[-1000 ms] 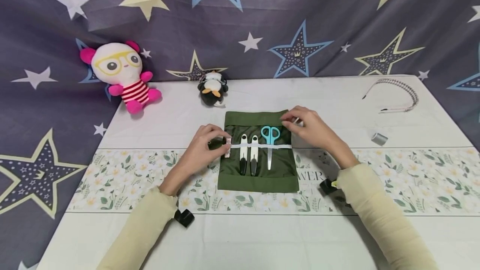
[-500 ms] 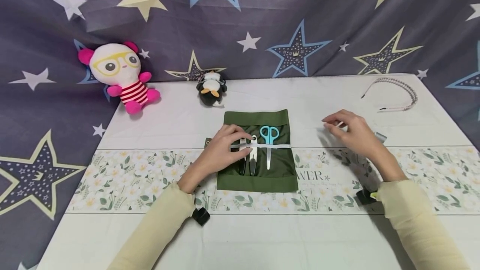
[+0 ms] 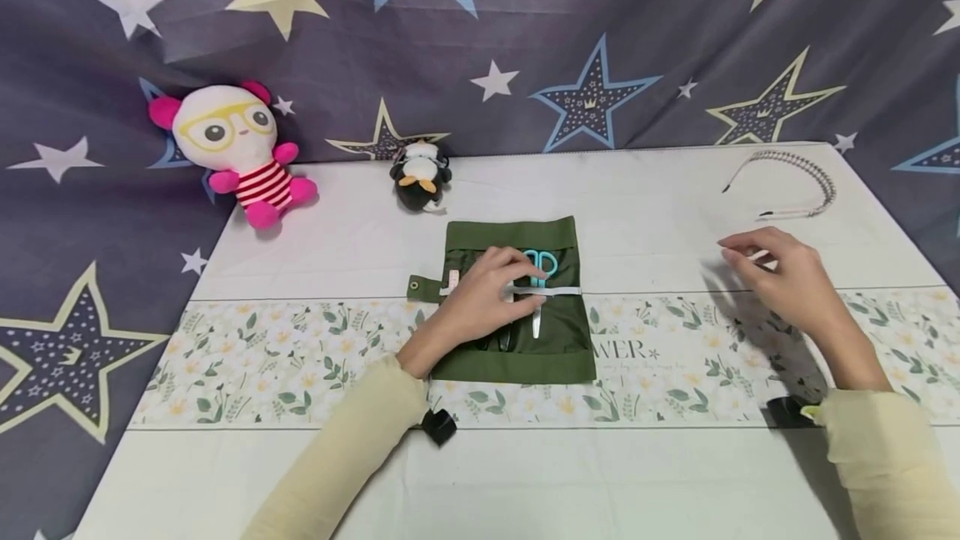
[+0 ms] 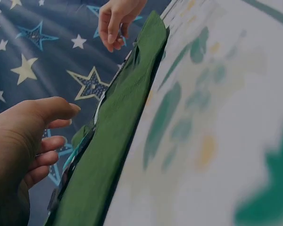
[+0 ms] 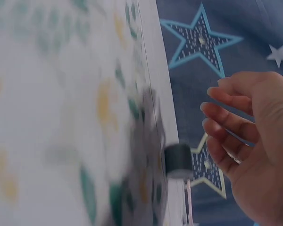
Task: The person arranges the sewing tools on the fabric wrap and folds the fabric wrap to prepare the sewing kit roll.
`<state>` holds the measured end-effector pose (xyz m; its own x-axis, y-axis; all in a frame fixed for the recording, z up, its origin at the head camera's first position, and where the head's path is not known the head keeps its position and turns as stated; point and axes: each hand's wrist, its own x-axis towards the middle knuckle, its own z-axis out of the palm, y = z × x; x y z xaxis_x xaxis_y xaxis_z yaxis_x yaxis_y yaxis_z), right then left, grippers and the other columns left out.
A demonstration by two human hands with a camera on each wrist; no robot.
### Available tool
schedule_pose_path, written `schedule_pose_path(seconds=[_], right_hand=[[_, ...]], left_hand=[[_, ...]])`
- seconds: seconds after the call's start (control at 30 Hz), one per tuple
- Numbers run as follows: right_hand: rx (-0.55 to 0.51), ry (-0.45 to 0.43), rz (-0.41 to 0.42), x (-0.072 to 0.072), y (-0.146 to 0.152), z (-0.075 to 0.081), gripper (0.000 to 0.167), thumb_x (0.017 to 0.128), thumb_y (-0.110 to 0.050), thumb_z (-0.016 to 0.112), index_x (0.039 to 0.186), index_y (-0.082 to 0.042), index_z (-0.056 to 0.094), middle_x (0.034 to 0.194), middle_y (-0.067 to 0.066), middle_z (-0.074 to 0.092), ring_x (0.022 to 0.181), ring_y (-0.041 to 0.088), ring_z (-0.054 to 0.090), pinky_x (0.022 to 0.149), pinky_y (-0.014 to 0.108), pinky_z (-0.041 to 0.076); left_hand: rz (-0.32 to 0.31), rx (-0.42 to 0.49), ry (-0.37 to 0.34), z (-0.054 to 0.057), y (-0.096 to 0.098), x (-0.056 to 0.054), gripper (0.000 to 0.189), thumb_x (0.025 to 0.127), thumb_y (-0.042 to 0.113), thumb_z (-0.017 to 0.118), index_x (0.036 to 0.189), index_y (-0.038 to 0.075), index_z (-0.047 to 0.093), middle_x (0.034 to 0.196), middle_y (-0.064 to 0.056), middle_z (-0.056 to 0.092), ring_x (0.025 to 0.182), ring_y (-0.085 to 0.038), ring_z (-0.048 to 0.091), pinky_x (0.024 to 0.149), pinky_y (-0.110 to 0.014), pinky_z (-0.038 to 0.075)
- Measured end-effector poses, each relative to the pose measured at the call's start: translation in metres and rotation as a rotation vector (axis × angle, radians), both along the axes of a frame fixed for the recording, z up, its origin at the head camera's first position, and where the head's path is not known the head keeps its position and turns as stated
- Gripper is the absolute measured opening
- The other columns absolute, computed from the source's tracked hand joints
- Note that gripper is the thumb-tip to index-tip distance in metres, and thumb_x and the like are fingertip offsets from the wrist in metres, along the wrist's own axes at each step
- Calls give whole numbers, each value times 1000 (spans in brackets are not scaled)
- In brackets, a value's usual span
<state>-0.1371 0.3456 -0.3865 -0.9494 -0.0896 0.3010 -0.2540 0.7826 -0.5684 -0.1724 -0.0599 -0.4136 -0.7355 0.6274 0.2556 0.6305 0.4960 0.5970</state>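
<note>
My left hand (image 3: pixel 491 294) hovers over an unrolled green fabric pouch (image 3: pixel 480 367), its fingertips in front of turquoise-handled scissors (image 3: pixel 536 325). The left wrist view shows that hand's loosely bent fingers with nothing between them. A pale strap (image 3: pixel 567 291) crosses the pouch and holds the scissors. At the pouch's left, a small pinkish item (image 3: pixel 453 278) peeks out beside a snap tab (image 3: pixel 423 288). Two white-and-black tools are mostly hidden beneath my left hand. My right hand (image 3: pixel 787 277), fingers relaxed and holding nothing, is above the table at the right, near a grey spool (image 5: pixel 178 161).
A thin headband (image 3: pixel 821 182) lies at the back right. Along the back left sit a pink-and-white plush panda (image 3: pixel 262 182) and a small penguin plush (image 3: pixel 420 177). A starry cloth (image 3: pixel 480 32) hangs behind the table.
My right hand has left the pouch's upper right corner and moved right, now covering the spool in the head view. My left hand has slid right across the pouch from its left edge.
</note>
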Motion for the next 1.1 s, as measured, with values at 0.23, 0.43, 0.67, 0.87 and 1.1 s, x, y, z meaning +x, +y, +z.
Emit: schedule_pose_path(seconds=[0.23,0.43,0.67,0.87,1.1], right_hand=[[-12,40,-121,14,26,-8,22,100,-7,65,119,3,72,104,1,62,88,-15,46,79,12,37],[-18,3,-178,20,40,-16,25,101,-9,65,120,4,71,103,-3,59,85,-14,46,76,8,36],[12,-163,-185,23,48,-23,36,103,-20,65,128,6,65,115,22,61,84,-16,42,67,10,40],[15,-179,-201,23,52,-29,37,102,-20,68,128,5,65,109,19,61,80,-15,43,61,12,40],[15,-130,-218,23,50,-33,33,101,-17,70,125,5,67,99,-5,62,79,-15,45,64,11,39]], left_hand=[[-18,-15,-5,-3,12,-3,28,100,26,73,125,14,73,130,-7,60,121,-25,50,100,-46,42],[-29,-18,-27,-5,16,-5,27,100,26,73,124,15,73,130,-7,59,121,-25,50,102,-46,41],[-21,2,-61,-7,18,-6,26,100,25,74,124,17,73,130,-6,59,123,-25,48,101,-47,42],[-25,-35,-42,-6,22,-7,26,100,26,73,124,16,73,130,-6,60,121,-25,49,100,-44,42],[-43,-52,-3,-7,26,-8,25,99,26,74,122,14,74,130,-9,60,118,-26,51,99,-44,41]])
